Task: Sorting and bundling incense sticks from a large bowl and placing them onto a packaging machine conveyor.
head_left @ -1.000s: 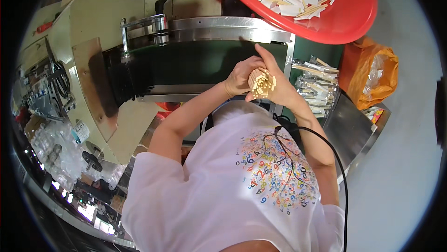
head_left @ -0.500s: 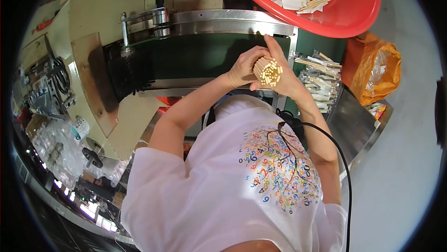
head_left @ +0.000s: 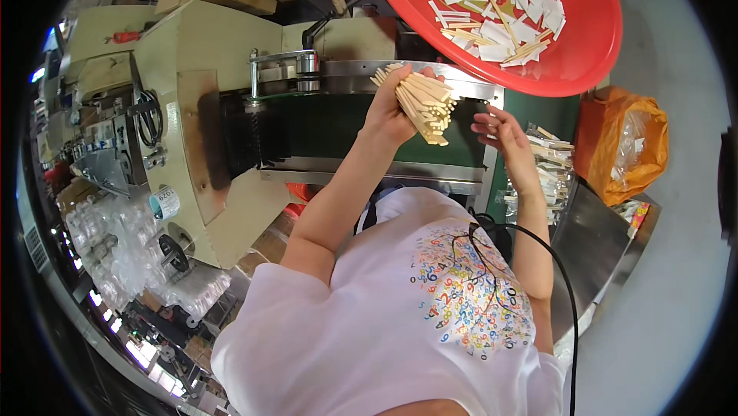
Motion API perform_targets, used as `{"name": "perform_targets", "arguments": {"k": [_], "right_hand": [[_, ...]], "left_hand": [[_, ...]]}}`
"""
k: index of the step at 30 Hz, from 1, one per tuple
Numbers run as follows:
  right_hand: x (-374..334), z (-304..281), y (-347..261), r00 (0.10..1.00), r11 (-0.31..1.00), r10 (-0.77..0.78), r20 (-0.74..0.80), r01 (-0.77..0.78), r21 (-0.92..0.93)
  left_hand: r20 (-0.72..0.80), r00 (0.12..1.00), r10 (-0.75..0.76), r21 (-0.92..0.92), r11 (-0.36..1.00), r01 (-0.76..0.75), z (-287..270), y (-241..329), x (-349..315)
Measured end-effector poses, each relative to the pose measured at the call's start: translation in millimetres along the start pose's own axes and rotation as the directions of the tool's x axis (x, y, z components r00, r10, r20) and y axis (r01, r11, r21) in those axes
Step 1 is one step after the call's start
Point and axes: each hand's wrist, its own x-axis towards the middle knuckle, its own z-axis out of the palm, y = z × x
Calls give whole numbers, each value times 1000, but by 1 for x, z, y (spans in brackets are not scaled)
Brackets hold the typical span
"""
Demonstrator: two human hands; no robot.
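Note:
My left hand [head_left: 387,114] is wrapped round a thick bundle of pale wooden chopsticks [head_left: 427,105], held over the green conveyor belt [head_left: 346,128]. Their cut ends fan out unevenly toward the right, and some tips stick out past the thumb on the far side. To the right of the bundle, apart from it, my right hand [head_left: 513,147] is open with its fingers spread and slightly curled, holding nothing. It hovers by the belt's right end, nearest to a pile of clear-wrapped packets of chopsticks [head_left: 552,156].
A red basin [head_left: 588,51] with white paper slips and loose sticks stands at the far right. Beyond the packets sits an orange bag [head_left: 649,147]. A cream machine housing [head_left: 196,55] with a metal roller [head_left: 307,70] borders the belt's left; bagged clear plastic [head_left: 123,251] lies farther left.
My hands have parted: the right has let go of the bundle and moved right. The left has tilted the chopsticks, whose ends now spread out. The view has shifted a little.

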Motion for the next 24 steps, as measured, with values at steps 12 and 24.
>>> {"name": "perform_targets", "arguments": {"k": [12,24], "right_hand": [[-13,22,-21,987,982,-34,157,3,190],[0,58,-52,991,986,-18,133,40,-161]], "left_hand": [[196,980,29,247,966,-78,10,-11,-19],[397,898,191,573,712,-405,36,-29,-33]]}}
